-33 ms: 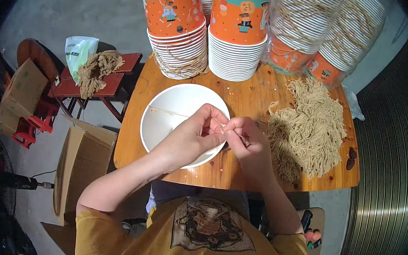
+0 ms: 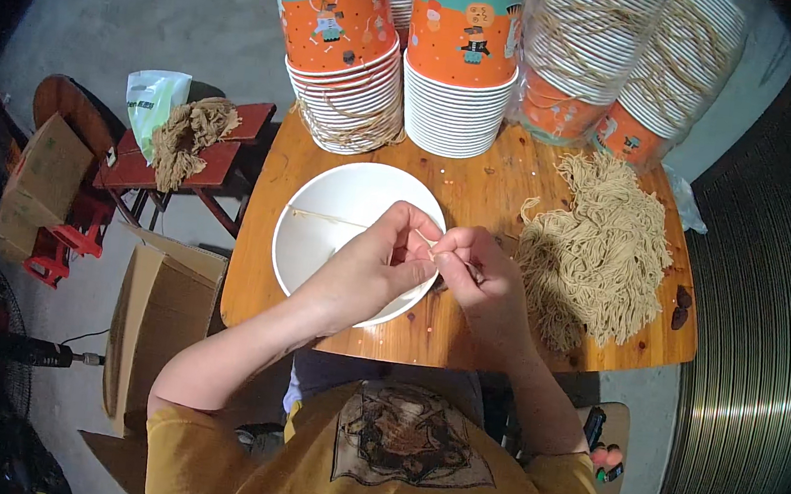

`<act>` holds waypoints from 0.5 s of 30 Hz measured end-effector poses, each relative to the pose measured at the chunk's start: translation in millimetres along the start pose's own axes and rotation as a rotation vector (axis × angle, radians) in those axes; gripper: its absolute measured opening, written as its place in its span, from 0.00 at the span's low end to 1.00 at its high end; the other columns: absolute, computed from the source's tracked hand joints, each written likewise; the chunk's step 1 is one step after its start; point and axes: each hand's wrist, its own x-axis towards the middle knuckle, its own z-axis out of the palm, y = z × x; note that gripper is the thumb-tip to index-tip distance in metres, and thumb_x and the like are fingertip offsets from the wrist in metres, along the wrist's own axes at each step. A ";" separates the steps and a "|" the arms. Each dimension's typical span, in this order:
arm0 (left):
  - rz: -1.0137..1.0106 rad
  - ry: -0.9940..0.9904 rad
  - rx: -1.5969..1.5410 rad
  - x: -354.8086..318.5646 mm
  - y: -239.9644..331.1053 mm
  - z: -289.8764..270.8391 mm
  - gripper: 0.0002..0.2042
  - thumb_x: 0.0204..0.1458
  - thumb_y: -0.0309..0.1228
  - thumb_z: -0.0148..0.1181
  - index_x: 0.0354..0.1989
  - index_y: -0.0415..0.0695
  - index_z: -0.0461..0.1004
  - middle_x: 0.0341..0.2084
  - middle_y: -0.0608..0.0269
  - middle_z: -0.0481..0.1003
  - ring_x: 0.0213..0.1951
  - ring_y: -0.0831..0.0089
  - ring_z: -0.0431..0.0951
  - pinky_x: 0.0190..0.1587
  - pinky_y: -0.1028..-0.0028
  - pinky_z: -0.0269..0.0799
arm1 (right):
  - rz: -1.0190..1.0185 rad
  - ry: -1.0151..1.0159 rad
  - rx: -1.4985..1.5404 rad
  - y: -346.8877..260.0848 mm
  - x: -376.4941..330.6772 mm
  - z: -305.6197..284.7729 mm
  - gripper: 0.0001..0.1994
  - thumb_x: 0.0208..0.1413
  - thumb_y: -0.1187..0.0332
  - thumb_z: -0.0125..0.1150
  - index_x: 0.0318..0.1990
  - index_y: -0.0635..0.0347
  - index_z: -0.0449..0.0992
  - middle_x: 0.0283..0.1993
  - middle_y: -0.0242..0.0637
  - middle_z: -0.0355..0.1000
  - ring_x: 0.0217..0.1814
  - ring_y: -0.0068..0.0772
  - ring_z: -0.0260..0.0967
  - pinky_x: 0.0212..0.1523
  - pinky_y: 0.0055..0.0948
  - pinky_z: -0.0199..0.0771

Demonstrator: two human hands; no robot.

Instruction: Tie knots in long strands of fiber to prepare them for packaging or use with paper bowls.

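Note:
A white paper bucket (image 2: 304, 249) stands mouth up near the front of the wooden table. A thin beige cord (image 2: 323, 216) crosses inside it from the left wall toward my left hand (image 2: 383, 257). That hand reaches over the bucket's right side, fingertips pinched together on the cord. Close against it, my right hand (image 2: 484, 280) pinches at the right rim, thumb and forefinger closed on the cord's end. My fingers mostly hide the cord there. On the right of the table lies a loose heap of beige cords (image 2: 607, 255).
Along the table's (image 2: 444, 339) back stand an orange bucket stack with cords (image 2: 344, 97), another stack (image 2: 456, 109) and plastic-wrapped stacks (image 2: 564, 110). At left are a red bench (image 2: 249, 126) with a cord bundle (image 2: 190, 134) and a cardboard box (image 2: 161, 319). A ribbed metal shutter (image 2: 757, 382) rises at right.

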 end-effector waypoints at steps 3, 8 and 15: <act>0.039 0.028 0.186 -7.8 1.4 -0.9 0.10 0.56 0.25 0.54 0.45 0.40 0.63 0.30 0.66 0.69 0.32 0.78 0.70 0.38 0.76 0.68 | 0.050 0.007 0.046 -2.9 1.3 1.7 0.02 0.54 0.76 0.56 0.35 0.59 0.71 0.20 0.27 0.63 0.21 0.17 0.60 0.23 0.22 0.61; 0.026 0.066 0.380 -15.9 11.2 2.5 0.10 0.54 0.25 0.54 0.43 0.38 0.64 0.29 0.59 0.71 0.30 0.70 0.74 0.35 0.71 0.70 | 0.078 0.002 0.021 -10.8 2.3 0.2 0.01 0.55 0.74 0.55 0.35 0.60 0.71 0.21 0.26 0.62 0.22 0.16 0.58 0.25 0.22 0.61; 0.072 0.125 0.529 -15.5 10.4 2.2 0.06 0.54 0.26 0.52 0.37 0.36 0.69 0.30 0.55 0.73 0.31 0.65 0.76 0.35 0.69 0.71 | 0.073 -0.011 0.043 -4.2 0.4 -1.5 0.01 0.55 0.75 0.55 0.35 0.60 0.70 0.22 0.24 0.61 0.24 0.15 0.57 0.26 0.19 0.60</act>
